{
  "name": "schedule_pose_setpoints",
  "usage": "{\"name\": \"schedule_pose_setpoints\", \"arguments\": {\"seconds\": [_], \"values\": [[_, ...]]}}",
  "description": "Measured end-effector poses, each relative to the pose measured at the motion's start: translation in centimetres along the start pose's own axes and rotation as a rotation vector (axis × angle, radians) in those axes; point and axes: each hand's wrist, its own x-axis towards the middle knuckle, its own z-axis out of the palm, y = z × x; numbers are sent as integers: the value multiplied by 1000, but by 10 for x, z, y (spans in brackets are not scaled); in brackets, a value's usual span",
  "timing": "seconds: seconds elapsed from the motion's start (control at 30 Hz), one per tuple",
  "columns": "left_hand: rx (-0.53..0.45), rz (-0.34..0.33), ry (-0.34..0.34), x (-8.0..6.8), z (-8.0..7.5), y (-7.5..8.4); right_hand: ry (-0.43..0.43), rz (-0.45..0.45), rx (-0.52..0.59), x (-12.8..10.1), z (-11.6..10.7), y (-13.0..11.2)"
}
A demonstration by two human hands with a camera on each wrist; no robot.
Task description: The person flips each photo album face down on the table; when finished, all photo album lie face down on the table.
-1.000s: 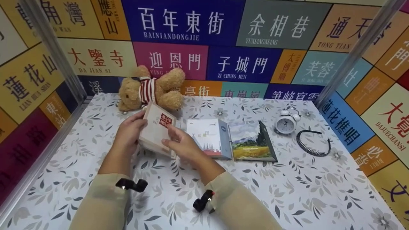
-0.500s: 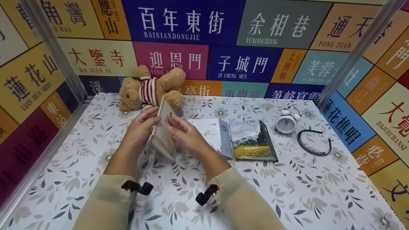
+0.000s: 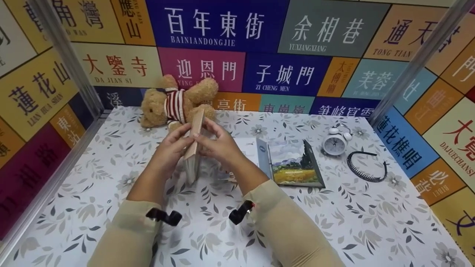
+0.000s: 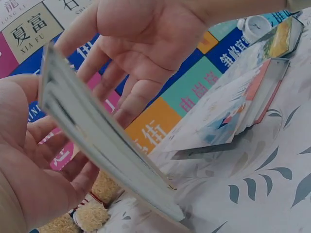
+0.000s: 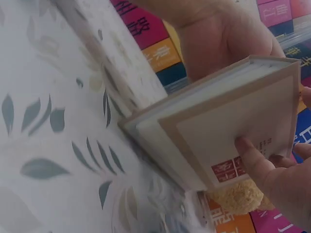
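A beige hardcover book stands tilted upright between both hands, edge toward me in the head view. My left hand holds it from the left, thumb near the upper edge. From the other side my right hand holds it, its thumb also by that edge. In the right wrist view a digit of the right hand touches the cover beside a red printed block. The page edges face the left wrist camera, with the covers closed. Part of a white illustrated book is hidden behind the right forearm.
An album with a painted landscape cover lies right of the white book. Further right are a white alarm clock and a black headband. A teddy bear in a striped shirt lies against the back wall, behind the hands.
The beige book has turned from showing its front cover to standing edge-on, its red-marked cover now facing right. Both hands have shifted slightly right with it, the right hand moving up.
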Motion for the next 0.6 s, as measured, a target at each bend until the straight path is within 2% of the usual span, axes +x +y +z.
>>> {"name": "schedule_pose_setpoints", "arguments": {"seconds": [0.3,0.47,0.6], "values": [[-9,-86,-34,7,-9,-12,8,23,-7,5,-16,5],[7,-168,-69,11,-15,-19,28,26,-16,4,-20,7],[16,-194,-82,13,-18,-23,40,17,-12,3,-21,11]]}}
